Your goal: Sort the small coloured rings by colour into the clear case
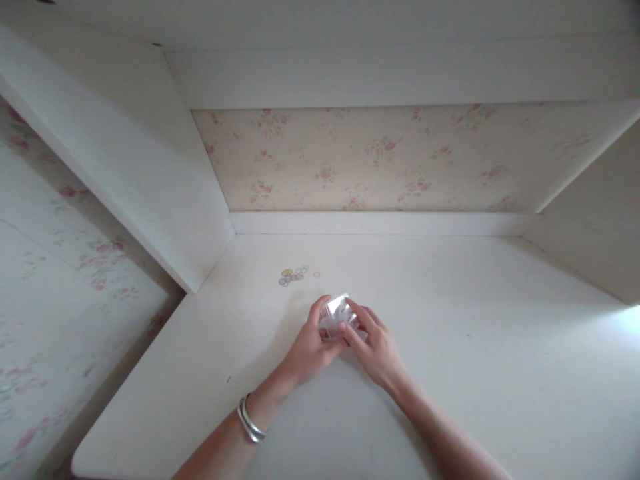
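Note:
Between my two hands is a small clear plastic box (338,308), its top catching the light. My left hand (309,347) wraps round its left side, thumb along the near edge. My right hand (373,340) grips the right side, with thumb and fingertips on the top and front. What lies inside the box, if anything, I cannot make out. Just beyond my left hand, a loose cluster of small coloured rings (293,277), yellow, reddish, greenish and grey, rests on the white desk (430,400). One pinkish ring (317,275) lies apart to their right.
A white side panel (150,173) rises at the left, and another panel (595,220) stands at the right. Floral wallpaper (350,160) covers the back above a white strip (380,223). A white shelf (375,73) overhangs the desk. A small dark mark (229,379) shows near the left forearm.

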Demonstrator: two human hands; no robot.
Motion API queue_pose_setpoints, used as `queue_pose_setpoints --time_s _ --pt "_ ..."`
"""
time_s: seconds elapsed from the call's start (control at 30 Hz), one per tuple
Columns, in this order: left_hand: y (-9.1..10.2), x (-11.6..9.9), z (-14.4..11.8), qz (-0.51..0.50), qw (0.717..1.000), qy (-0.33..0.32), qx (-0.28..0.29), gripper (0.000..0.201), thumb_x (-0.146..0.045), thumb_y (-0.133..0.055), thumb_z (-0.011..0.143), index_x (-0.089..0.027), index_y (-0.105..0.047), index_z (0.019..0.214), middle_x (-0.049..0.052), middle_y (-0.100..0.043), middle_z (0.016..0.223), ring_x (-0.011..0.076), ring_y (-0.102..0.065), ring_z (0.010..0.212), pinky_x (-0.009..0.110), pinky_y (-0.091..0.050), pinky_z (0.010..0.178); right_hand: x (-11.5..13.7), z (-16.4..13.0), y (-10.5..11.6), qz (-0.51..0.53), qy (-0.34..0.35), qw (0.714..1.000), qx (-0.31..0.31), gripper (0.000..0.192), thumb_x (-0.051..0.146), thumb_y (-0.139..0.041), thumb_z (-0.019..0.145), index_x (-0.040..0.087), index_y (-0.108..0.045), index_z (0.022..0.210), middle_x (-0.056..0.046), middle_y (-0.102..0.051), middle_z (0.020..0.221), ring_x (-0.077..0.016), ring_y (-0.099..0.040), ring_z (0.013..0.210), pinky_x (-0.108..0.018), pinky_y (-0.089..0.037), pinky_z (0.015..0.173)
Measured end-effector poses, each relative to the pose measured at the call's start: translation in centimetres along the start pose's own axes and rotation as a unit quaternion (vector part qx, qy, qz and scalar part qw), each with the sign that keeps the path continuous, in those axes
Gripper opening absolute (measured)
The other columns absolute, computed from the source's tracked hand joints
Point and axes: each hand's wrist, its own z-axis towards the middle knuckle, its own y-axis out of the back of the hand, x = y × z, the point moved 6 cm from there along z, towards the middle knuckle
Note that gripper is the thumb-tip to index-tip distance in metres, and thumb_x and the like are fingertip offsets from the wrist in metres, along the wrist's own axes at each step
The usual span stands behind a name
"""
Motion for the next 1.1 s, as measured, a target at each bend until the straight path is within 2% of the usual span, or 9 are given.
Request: queue_pose_setpoints --time_s 0.1,0.27,0.37,0.43,0.53,0.67,0.73,0.9,1.1 --pt "0.7 -0.1 0.0 -0.046 0.998 0.039 -0.030 0.075 -0.031 -0.068 0.075 -0.031 -0.021 0.134 0.013 -0.050 0.128 0.0208 -0.065 0.086 0.029 -0.054 0.065 -0.2 0.1 0.3 0.072 -0.003 0.997 0.007 0.040 0.043 -0.047 0.087 0.029 -0.053 0.124 -0.005 -0.056 0.118 -0.0167 -0.062 0.091 -0.030 -0.051 0.079" --pt "1.1 -0.2 -0.1 -0.094 0.993 0.065 -0.015 0.075 -0.030 -0.070 0.075 -0.033 -0.023 0.133 0.012 -0.049 0.130 0.0215 -0.066 0.089 0.030 -0.053 0.069 -1.9 0.6 -0.5 0.256 -0.064 0.965 -0.001 0.048 0.047 -0.052 0.084 0.022 -0.052 0.125 -0.008 -0.058 0.116 -0.0167 -0.064 0.082 -0.032 -0.054 0.073" --pt "1.2 -0.1 -0.2 -0.106 0.992 0.071 -0.015 0.075 -0.029 -0.072 0.073 -0.035 -0.027 0.133 0.011 -0.049 0.131 0.0218 -0.064 0.092 0.031 -0.053 0.071 -2.3 0.8 -1.0 0.307 -0.089 0.947 0.022 0.051 0.048 -0.055 0.082 0.018 -0.054 0.124 -0.007 -0.064 0.106 -0.0187 -0.065 0.082 -0.036 -0.054 0.074" --pt "1.2 -0.1 -0.1 -0.113 0.991 0.070 -0.019 0.075 -0.027 -0.073 0.071 -0.034 -0.029 0.132 0.011 -0.049 0.130 0.0218 -0.064 0.094 0.033 -0.053 0.074 -2.0 0.9 -1.1 0.314 -0.082 0.945 0.043 0.049 0.046 -0.056 0.082 0.017 -0.057 0.121 -0.007 -0.067 0.101 -0.0196 -0.065 0.083 -0.037 -0.054 0.078" --pt "1.3 -0.1 -0.1 -0.120 0.990 0.064 -0.032 0.072 -0.028 -0.073 0.071 -0.033 -0.032 0.129 0.010 -0.052 0.125 0.0219 -0.063 0.095 0.037 -0.053 0.079 -1.4 0.8 -0.9 0.309 -0.056 0.948 0.054 0.046 0.043 -0.057 0.082 0.019 -0.057 0.120 -0.006 -0.067 0.105 -0.0208 -0.064 0.089 -0.039 -0.052 0.082" --pt "1.6 -0.3 0.0 -0.103 0.991 0.058 -0.062 0.055 -0.045 -0.063 0.078 -0.030 -0.039 0.126 0.008 -0.058 0.113 0.0225 -0.063 0.093 0.037 -0.056 0.072 -1.1 0.6 -0.8 0.283 -0.036 0.957 0.050 0.046 0.042 -0.059 0.081 0.021 -0.056 0.121 -0.007 -0.064 0.112 -0.0220 -0.063 0.094 -0.038 -0.051 0.084" --pt "1.9 -0.4 0.1 -0.085 0.992 0.055 -0.072 0.054 -0.050 -0.058 0.079 -0.028 -0.041 0.126 0.007 -0.060 0.109 0.0235 -0.064 0.092 0.037 -0.057 0.069 -1.1 0.5 -0.8 0.286 -0.035 0.956 0.050 0.049 0.042 -0.060 0.080 0.021 -0.054 0.123 -0.008 -0.064 0.113 -0.0223 -0.063 0.096 -0.039 -0.051 0.085" --pt "1.9 -0.5 0.1 -0.063 0.996 0.037 -0.050 0.060 -0.046 -0.058 0.081 -0.029 -0.034 0.134 0.009 -0.056 0.120 0.0244 -0.062 0.096 0.037 -0.057 0.070 -1.3 0.5 -0.8 0.306 -0.038 0.950 0.052 0.053 0.040 -0.061 0.080 0.020 -0.049 0.128 -0.008 -0.063 0.115 -0.0211 -0.062 0.099 -0.039 -0.048 0.089" --pt "1.4 -0.3 0.0 -0.080 0.997 0.019 -0.004 0.087 -0.029 -0.074 0.069 -0.031 -0.024 0.140 0.012 -0.050 0.129 0.0183 -0.062 0.092 0.032 -0.052 0.078 -2.0 0.8 -0.6 0.305 -0.051 0.950 0.033 0.053 0.045 -0.060 0.080 0.021 -0.052 0.127 -0.007 -0.064 0.113 -0.0213 -0.061 0.100 -0.040 -0.046 0.090"
